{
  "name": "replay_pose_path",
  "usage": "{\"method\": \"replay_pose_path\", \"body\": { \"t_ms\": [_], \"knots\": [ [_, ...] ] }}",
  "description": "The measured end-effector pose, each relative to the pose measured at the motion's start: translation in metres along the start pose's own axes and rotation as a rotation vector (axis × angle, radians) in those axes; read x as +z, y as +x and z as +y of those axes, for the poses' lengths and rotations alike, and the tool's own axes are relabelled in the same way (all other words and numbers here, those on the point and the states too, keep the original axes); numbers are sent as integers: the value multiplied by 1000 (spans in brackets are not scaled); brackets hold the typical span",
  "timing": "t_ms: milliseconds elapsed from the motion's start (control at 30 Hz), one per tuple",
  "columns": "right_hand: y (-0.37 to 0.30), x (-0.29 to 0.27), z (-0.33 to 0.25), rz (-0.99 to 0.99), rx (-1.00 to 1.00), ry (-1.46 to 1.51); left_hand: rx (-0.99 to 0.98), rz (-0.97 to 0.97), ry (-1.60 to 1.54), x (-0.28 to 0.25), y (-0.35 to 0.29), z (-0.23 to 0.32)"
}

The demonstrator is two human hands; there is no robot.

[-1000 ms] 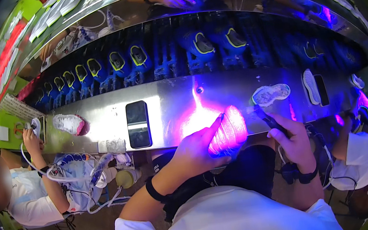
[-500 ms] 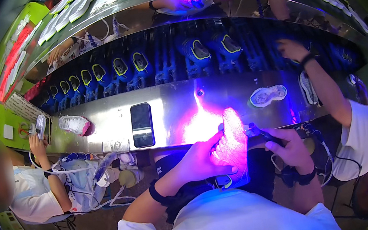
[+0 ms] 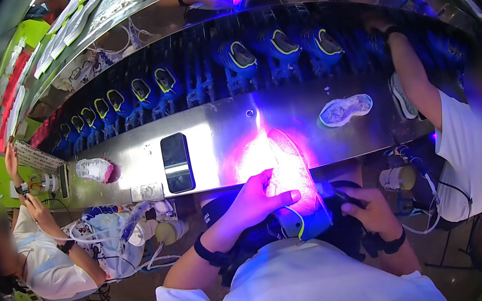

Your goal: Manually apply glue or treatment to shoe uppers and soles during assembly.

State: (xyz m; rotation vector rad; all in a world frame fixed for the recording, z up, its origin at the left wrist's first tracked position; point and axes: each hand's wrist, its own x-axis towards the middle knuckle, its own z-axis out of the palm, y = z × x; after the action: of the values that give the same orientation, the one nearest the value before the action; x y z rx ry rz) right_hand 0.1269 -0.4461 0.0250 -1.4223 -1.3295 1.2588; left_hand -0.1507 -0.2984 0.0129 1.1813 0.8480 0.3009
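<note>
My left hand (image 3: 259, 200) is closed around the side of a shoe (image 3: 302, 194), its fingers and thumb pressed against it. Toe pointing away from me, the shoe has its underside turned up under a glaring pink-purple light, and a dark collar with a yellow-green edge shows by my lap. To the right of the shoe, my right hand (image 3: 375, 211) is closed on a dark-handled tool (image 3: 348, 198). The tool's front end is close to the heel side of the shoe; its tip is hard to make out, as is whether it touches.
A metal bench (image 3: 216, 148) carries a phone (image 3: 177, 163), a white sole with a pink end (image 3: 95, 170) and another white sole (image 3: 345, 110). Behind it runs a conveyor with several blue shoes (image 3: 240, 56). Co-workers sit at left (image 3: 55, 259) and right (image 3: 470, 160), among hoses and pots.
The shoe has tilted, its toe swinging left and its heel coming nearer me. My right hand has lowered with the tool. Conveyor shoes shifted left; a further one shows at right.
</note>
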Motion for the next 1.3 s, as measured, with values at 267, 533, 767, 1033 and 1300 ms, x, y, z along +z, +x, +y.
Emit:
{"method": "replay_pose_path", "body": {
  "t_ms": [267,533,767,1033,1300],
  "knots": [
    [18,-21,-17,0,182,34,20,56,40,10,17,19],
    [-6,-5,-28,-159,256,-42,40,105,-168,-11,-20,16],
    [-12,22,-31,-94,170,-111,27,169,-309,-27,-32,-7],
    [6,11,-72,2,-39,-397,-219,100,-618,-15,-42,2],
    [27,-28,-91,-6,-167,-550,-288,-79,-976,8,-22,6]
  ]
}}
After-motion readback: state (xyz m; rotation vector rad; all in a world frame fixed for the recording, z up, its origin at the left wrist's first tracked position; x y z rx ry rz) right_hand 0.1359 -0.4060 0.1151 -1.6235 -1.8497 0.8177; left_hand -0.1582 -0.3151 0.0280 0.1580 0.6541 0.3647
